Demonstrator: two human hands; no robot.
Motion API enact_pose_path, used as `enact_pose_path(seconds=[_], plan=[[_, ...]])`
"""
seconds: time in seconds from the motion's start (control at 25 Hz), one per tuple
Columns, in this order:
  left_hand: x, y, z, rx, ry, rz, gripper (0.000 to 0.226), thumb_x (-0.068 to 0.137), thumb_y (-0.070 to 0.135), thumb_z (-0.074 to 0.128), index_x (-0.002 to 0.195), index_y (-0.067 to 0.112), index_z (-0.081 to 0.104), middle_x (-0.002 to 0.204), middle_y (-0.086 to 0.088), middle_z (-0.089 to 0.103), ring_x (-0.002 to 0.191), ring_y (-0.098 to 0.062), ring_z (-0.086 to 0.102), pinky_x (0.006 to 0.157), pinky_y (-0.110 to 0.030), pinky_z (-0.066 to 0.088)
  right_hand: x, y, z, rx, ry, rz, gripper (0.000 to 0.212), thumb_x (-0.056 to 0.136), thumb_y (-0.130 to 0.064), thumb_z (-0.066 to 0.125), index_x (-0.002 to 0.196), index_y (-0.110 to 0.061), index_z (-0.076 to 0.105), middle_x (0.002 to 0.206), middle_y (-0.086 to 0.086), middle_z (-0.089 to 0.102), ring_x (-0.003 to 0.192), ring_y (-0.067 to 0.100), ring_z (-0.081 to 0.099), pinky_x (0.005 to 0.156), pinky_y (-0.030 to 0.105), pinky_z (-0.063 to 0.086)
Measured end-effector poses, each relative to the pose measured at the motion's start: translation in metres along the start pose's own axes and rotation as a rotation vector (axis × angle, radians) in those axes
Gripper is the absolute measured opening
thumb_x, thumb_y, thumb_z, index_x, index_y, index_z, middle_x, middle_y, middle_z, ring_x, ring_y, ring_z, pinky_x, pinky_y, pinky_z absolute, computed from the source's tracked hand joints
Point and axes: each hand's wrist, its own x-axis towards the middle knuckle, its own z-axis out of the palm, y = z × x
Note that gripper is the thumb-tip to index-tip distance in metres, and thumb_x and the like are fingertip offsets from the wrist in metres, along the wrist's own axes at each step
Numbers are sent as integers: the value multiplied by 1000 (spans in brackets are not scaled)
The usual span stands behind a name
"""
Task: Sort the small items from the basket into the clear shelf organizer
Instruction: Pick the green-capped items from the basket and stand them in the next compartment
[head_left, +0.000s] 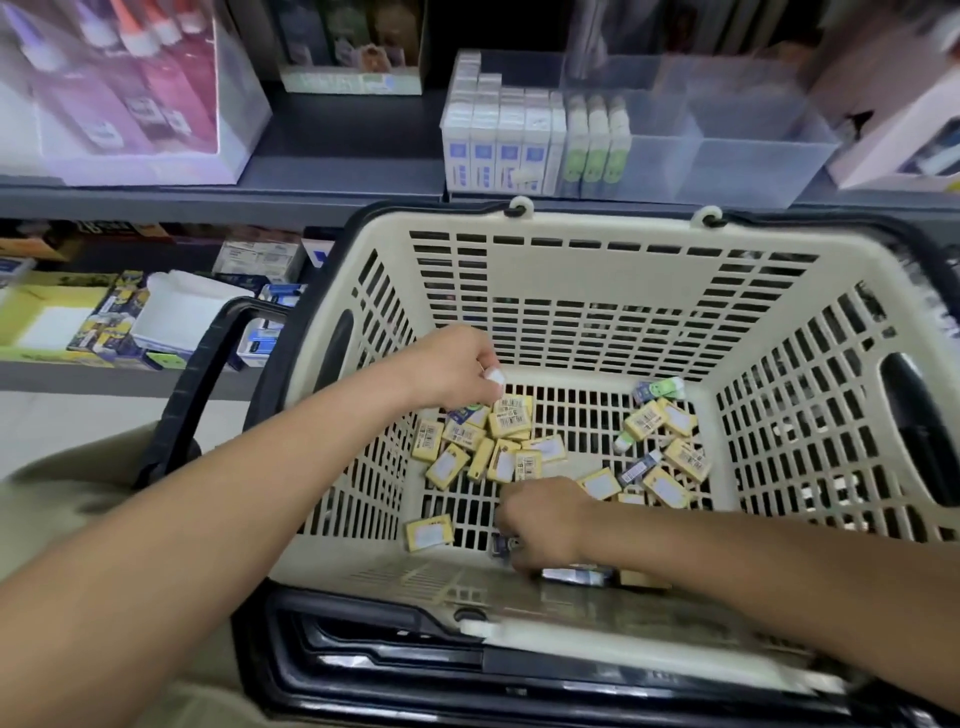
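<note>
A cream plastic basket (597, 275) with a black rim fills the middle of the view. Several small yellow boxes (506, 439) and a few blue and green items lie on its slotted floor. My left hand (452, 366) reaches in from the left and pinches a small white item (493, 375) above the yellow pile. My right hand (540, 519) is low at the near wall, fingers curled around small blue-and-white items (506, 545). The clear shelf organizer (727, 156) stands on the shelf behind the basket, with white-blue boxes (496, 145) and green items (597, 148) in its left compartments.
A grey shelf edge (208, 200) runs across behind the basket. A clear box of glue bottles (130, 88) stands at upper left. A pink-white box (904, 140) sits at the right. Lower shelf at left holds yellow and blue cartons (104, 322). The black basket handle (202, 379) hangs left.
</note>
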Motion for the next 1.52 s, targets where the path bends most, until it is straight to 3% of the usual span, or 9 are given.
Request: enact_pose_path(seconds=[0.16,0.28,0.48,0.64,0.8,1.0,1.08,1.24,1.52], plan=[[1,1,1,-65,16,56,10,86,19,64,91,16,56,86,-3,66,68,-12,59,59,-24,46,-28,26,-45,710,191,83,6,88,-26,59,89,-19,57,92,0,66,86,18,66,75,33,56],[0,8,3,-298,0,38,7,90,14,59,88,19,55,86,-5,67,60,-7,59,53,-21,49,-60,45,-74,1107,296,148,8,94,-19,50,87,-22,46,80,0,64,74,15,69,59,20,54],[7,43,18,-720,-17,-77,9,98,21,46,97,16,53,89,-3,61,70,-10,60,62,-27,51,-87,69,-93,967,447,133,24,83,-5,64,92,-27,59,77,-3,52,55,4,47,53,11,39],[9,48,18,-965,-57,-115,11,98,20,44,93,16,53,88,-4,66,71,-15,62,61,-29,46,-96,83,-102,1040,530,126,25,79,1,66,98,-17,67,77,-11,64,61,-2,56,62,11,46],[9,40,23,-943,-158,-85,18,99,27,43,104,12,53,92,-5,68,76,-20,64,71,-33,50,-92,79,-103,1088,458,73,27,76,4,69,92,-16,62,79,-6,64,62,-5,59,62,9,47],[15,40,43,-941,-262,-63,21,89,32,60,104,18,56,92,-3,65,60,-8,64,56,-22,47,-74,81,-90,1026,632,240,26,73,-13,75,84,-21,53,68,-4,62,59,7,59,68,26,52],[21,33,46,-947,-231,-104,16,84,25,67,96,18,58,86,-1,63,58,-6,61,55,-24,51,-70,88,-80,927,550,299,21,74,-22,76,80,-23,55,67,-6,61,58,5,58,63,21,50],[25,14,60,-822,-271,-184,15,84,19,68,94,18,56,81,1,64,64,-7,64,59,-29,57,-60,78,-34,498,114,251,10,80,-26,71,87,-19,67,82,-13,64,73,1,56,61,11,42],[31,9,68,-852,-281,-111,20,83,15,70,96,20,56,80,2,66,64,-8,67,59,-29,57,-51,55,15,14,4,183,40,86,-36,60,122,-19,57,116,4,46,106,24,52,82,38,50]])
